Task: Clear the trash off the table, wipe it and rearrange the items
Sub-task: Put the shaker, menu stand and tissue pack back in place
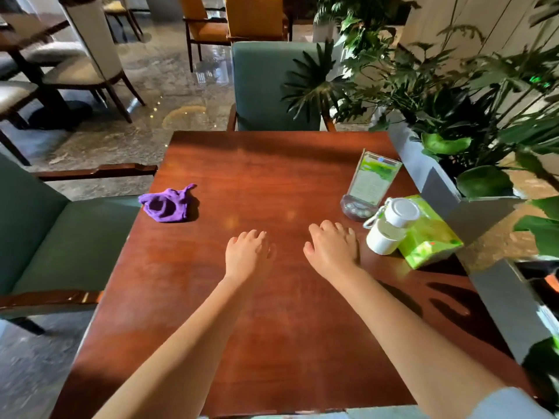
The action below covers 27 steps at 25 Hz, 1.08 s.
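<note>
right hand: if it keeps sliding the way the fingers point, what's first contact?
Probably nothing: the right hand points up the bare brown wooden table, passing left of the clear acrylic menu stand. Depth is uncertain.

Nothing here reads clearly to me. The card in the clear stand (373, 179) carries lines of print too blurred to make out, and the green tissue pack (431, 234) shows no legible brand.

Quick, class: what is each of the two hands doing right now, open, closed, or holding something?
Left hand: open, palm down, holding nothing.
Right hand: open, palm down, holding nothing.
</note>
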Each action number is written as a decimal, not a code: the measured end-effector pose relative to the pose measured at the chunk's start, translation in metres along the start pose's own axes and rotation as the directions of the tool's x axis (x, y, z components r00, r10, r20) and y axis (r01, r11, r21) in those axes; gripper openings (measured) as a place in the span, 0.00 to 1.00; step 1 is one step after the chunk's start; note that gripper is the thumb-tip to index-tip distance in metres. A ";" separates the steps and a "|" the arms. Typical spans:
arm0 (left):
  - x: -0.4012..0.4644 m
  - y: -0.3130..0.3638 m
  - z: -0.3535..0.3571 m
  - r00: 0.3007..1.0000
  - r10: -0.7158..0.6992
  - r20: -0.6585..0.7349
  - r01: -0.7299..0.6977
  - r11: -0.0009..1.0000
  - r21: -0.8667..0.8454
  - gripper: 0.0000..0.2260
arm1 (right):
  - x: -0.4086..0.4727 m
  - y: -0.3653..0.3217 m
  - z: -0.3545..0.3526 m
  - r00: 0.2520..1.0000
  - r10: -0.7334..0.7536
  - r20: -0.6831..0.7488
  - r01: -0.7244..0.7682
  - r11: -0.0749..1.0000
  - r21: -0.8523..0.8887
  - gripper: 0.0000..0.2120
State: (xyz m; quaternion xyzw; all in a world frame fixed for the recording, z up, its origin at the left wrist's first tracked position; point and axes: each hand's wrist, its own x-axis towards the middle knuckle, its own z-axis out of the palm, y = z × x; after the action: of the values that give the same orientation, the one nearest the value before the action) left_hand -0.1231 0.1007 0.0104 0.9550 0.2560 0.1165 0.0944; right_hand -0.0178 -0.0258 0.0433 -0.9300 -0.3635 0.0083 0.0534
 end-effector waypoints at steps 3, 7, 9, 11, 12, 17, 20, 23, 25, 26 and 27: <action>-0.008 0.039 0.019 0.999 -0.051 0.018 0.051 0.998 0.028 0.07 | -0.007 0.042 -0.002 1.000 -0.001 -0.020 0.001 1.000 0.007 0.10; -0.016 0.060 0.045 0.997 -0.071 -0.001 0.071 0.997 0.015 0.15 | -0.007 0.087 0.009 0.986 -0.033 -0.164 0.034 0.999 0.005 0.11; -0.021 0.061 0.064 0.997 -0.076 -0.006 0.076 0.997 0.030 0.21 | 0.002 0.115 0.014 0.977 0.016 -0.211 -0.017 1.000 -0.002 0.19; -0.024 0.058 0.085 0.995 -0.095 0.042 0.092 0.994 0.054 0.23 | 0.014 0.143 0.015 0.985 0.076 -0.157 -0.078 0.997 -0.010 0.27; -0.026 0.055 0.095 0.992 -0.101 0.079 0.096 0.993 0.064 0.25 | 0.021 0.155 0.017 0.987 0.099 -0.125 -0.105 0.994 -0.035 0.30; -0.029 0.033 0.134 0.969 -0.103 0.226 0.069 0.986 0.152 0.32 | 0.048 0.194 0.031 0.985 0.172 -0.013 -0.171 0.968 -0.183 0.36; -0.028 0.016 0.154 0.954 -0.135 0.267 0.093 0.982 0.164 0.34 | 0.056 0.196 0.038 0.983 0.186 -0.003 -0.185 0.974 -0.132 0.35; -0.025 0.009 0.162 0.947 -0.178 0.269 0.141 0.979 0.148 0.34 | 0.059 0.198 0.043 0.976 0.178 -0.127 -0.176 0.984 0.027 0.30; -0.024 0.009 0.163 0.946 -0.184 0.268 0.147 0.977 0.151 0.33 | 0.063 0.201 0.046 0.961 0.192 -0.199 -0.162 0.974 0.159 0.28; -0.024 0.010 0.163 0.945 -0.184 0.270 0.146 0.977 0.152 0.33 | 0.066 0.201 0.048 0.958 0.190 -0.216 -0.142 0.966 0.218 0.28; -0.024 0.010 0.163 0.946 -0.182 0.267 0.147 0.978 0.148 0.33 | 0.067 0.199 0.049 0.958 0.171 -0.229 -0.107 0.958 0.268 0.27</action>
State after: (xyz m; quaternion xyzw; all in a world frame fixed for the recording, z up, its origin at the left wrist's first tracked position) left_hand -0.0944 0.0603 -0.1466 0.9412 0.3258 -0.0440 0.0783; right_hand 0.1631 -0.1207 -0.0249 -0.9325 -0.2832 -0.0588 0.2161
